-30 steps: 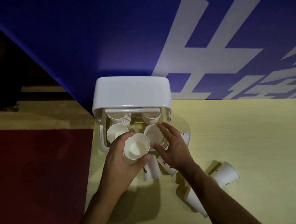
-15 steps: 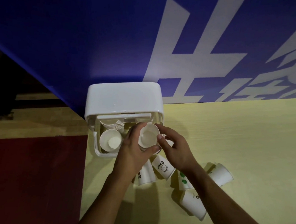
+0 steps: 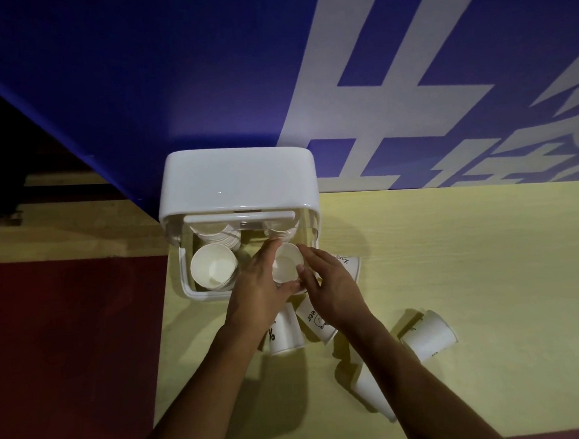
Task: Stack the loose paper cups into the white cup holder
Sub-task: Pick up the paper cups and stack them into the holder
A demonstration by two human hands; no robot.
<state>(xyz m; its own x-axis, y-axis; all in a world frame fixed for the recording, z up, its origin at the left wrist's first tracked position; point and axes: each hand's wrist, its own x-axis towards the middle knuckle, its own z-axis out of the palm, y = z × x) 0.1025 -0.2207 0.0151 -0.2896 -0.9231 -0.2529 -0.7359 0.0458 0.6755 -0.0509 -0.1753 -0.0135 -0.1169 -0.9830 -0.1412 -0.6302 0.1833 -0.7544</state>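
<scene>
White cup holder (image 3: 238, 185) lid raised; upright paper cup (image 3: 286, 265) inside; loose cups (image 3: 427, 334) tipped on table

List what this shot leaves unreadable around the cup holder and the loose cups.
All head view.
- Rear stacks in the cup holder: count hidden under its lid.
- Under the held cup: covered by left hand and right hand.
- Printed cup beside the holder: mostly behind the right hand.
- Far-right cup print: too small.

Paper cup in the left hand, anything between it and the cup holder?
Nothing visible does: the paper cup, gripped by the left hand, is at the front right slot of the white cup holder; right hand beside it.
</scene>
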